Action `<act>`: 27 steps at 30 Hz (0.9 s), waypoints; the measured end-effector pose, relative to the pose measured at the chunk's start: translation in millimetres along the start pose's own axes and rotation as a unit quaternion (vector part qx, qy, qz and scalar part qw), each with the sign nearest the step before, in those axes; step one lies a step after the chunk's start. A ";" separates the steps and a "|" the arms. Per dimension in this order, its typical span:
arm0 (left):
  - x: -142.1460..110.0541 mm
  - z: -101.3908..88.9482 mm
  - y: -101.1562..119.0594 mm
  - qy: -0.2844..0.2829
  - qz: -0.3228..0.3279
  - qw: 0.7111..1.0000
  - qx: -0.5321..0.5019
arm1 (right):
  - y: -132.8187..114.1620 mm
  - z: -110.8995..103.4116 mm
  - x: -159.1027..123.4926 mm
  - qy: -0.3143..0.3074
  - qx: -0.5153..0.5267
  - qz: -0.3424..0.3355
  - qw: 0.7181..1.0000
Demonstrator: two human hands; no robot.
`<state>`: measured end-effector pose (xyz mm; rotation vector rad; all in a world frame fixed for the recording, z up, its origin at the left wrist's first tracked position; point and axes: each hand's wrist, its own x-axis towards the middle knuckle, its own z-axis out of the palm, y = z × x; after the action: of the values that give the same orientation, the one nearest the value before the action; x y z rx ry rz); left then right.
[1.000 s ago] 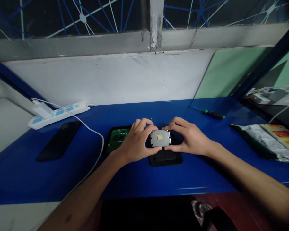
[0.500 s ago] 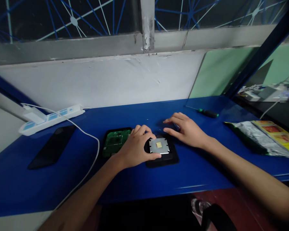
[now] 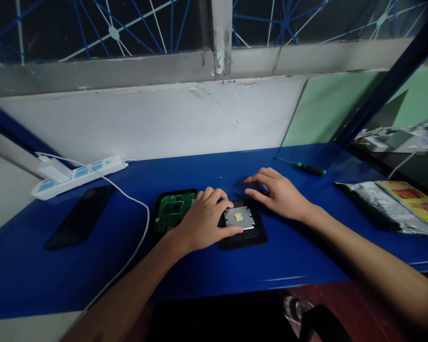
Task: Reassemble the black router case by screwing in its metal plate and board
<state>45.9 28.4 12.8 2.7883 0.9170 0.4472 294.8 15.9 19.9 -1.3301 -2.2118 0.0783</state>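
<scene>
A silvery metal plate [image 3: 248, 219] with a yellowish square pad [image 3: 238, 216] at its middle lies in a black plastic cover [image 3: 261, 232]. My left hand [image 3: 210, 216] spans the plate's left side, thumb at its front edge and fingers at its back edge. Partly behind that hand, a green circuit board [image 3: 171, 209] sits in a second black casing. My right hand [image 3: 274, 192] rests to the right of the cover, its fingers apart and curved over the table. Between its thumb and fingers shows a small dark-blue object [image 3: 264, 189], which I cannot identify.
A green-and-black screwdriver [image 3: 311, 168] lies at the back right, with a shiny printed packet [image 3: 395, 206] nearer. On the left are a black phone [image 3: 80, 218], a white power strip [image 3: 89, 172] and a white cable [image 3: 146, 223] crossing the blue table [image 3: 185, 275].
The view has shifted slightly, so everything sits a little further right. My left hand stays at the metal plate, which appears slightly lower against the cover. My right hand keeps nearly the same pose.
</scene>
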 end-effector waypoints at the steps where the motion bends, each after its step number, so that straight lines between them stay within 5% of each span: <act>1: -0.2 0.3 -0.3 0.001 0.004 1.000 0.003 | -0.4 0.0 0.0 0.000 0.002 -0.001 1.000; 8: -0.9 -0.9 -0.8 0.047 0.017 0.999 0.002 | 2.2 1.7 0.0 0.004 0.001 0.020 1.000; 15: 2.2 -11.8 2.1 0.152 -0.012 0.986 -0.063 | 13.9 0.7 0.9 0.051 -0.046 0.097 0.993; 22: 3.4 -25.3 -0.4 0.243 -0.058 0.961 -0.114 | 24.2 8.2 -5.1 -0.010 -0.157 0.183 0.971; 27: 4.2 -27.7 -6.9 0.258 -0.072 0.955 -0.127 | 35.1 13.1 -4.0 -0.022 -0.099 0.175 0.979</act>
<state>36.1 38.4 38.1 2.3852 1.0564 1.2108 317.9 33.3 -4.2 -1.8337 -2.0388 0.0156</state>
